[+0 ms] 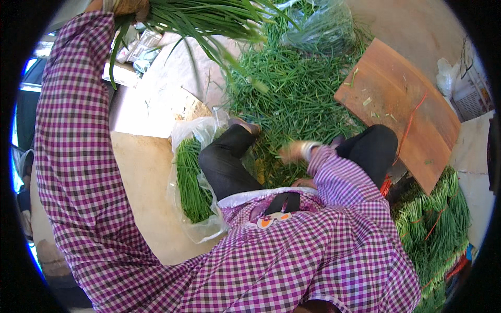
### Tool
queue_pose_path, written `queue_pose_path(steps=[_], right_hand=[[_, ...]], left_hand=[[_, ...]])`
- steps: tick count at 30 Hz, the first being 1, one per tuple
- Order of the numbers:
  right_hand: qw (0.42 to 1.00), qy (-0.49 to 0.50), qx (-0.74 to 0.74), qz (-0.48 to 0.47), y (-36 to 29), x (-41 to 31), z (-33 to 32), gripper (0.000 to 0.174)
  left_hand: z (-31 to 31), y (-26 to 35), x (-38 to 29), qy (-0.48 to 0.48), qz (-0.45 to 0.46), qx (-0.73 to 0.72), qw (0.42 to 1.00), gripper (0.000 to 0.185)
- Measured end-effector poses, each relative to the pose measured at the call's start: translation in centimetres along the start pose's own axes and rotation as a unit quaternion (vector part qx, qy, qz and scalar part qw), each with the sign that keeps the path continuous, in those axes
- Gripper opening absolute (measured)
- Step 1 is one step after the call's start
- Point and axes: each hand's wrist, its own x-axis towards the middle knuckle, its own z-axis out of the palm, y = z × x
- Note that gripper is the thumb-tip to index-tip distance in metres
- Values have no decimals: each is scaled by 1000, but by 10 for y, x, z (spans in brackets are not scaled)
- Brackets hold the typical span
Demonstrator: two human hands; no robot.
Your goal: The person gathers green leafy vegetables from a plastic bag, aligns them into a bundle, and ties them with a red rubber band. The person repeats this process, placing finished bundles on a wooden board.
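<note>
My left hand (135,8) is raised at the top left edge, partly cut off by the frame. It grips a bunch of long, flat green leaves (203,17), likely garlic chives, whose tips hang to the right. My right hand (293,152) is low in front of my lap and blurred; its fingers and anything in them cannot be made out. Beneath and beyond it spreads a thick heap of loose green leaves (293,94). Beside my bent leg (227,160), a clear plastic bag (195,129) lies around another bundle of chives (191,180).
On my right a wooden board (407,105) carries leaf scraps and a red string (413,121). Tied chive bundles (434,227) are stacked below it. A large plastic bag of greens (321,29) sits at the far side. A plastic basket (473,98) stands at the right edge.
</note>
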Motion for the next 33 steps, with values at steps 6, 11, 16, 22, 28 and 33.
queue_pose_path(steps=[6, 11, 16, 22, 28, 33], right_hand=[[910, 98, -400, 45, -63, -42, 0, 28], [839, 420, -63, -339, -160, -142, -13, 25], [671, 628, -109, -379, -202, -143, -64, 23], [844, 393, 320, -177, -119, -69, -123, 54], [637, 198, 595, -448, -161, -88, -119, 38], [636, 292, 676, -233, -102, -75, -111, 24]], left_hand=[[-9, -12, -8, -66, -36, -111, 991, 57], [-7, -20, -13, -120, -75, -209, 968, 52], [-11, -20, -8, -164, -108, -304, 932, 48], [-13, -19, -5, -210, -150, -396, 881, 43], [-3, -24, -5, -246, -201, -490, 812, 38], [12, -33, -5, -184, -198, -640, 719, 34]])
